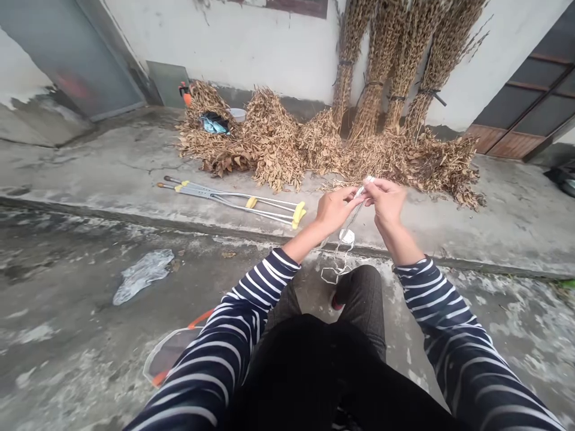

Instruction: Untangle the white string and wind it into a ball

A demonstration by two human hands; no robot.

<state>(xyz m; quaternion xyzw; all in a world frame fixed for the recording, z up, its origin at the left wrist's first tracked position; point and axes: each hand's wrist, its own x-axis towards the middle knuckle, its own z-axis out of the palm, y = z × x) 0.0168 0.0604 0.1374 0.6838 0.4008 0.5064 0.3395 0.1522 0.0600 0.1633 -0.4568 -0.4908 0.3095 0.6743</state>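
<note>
In front of me, above the step's edge, both hands are raised close together. My left hand [333,208] is closed, its thumb and fingers pinching a white cord [359,191]. My right hand [385,200] pinches the same cord near its upper end, fingers closed. Whether the cord is knotted or worked between the fingertips is too small to tell. Greyish strands hang down from the hands. Below them lies a white ball of cord [347,236], with loose white loops [332,275] trailing toward my legs.
A pair of crutches [233,199] with yellow pads lies on the raised concrete. Heaps of dried plants [274,140] line the wall, with tied stalk bundles [377,66] standing upright. A clear plastic bag [144,275] and an orange-rimmed basket [168,353] are on the lower ground, left.
</note>
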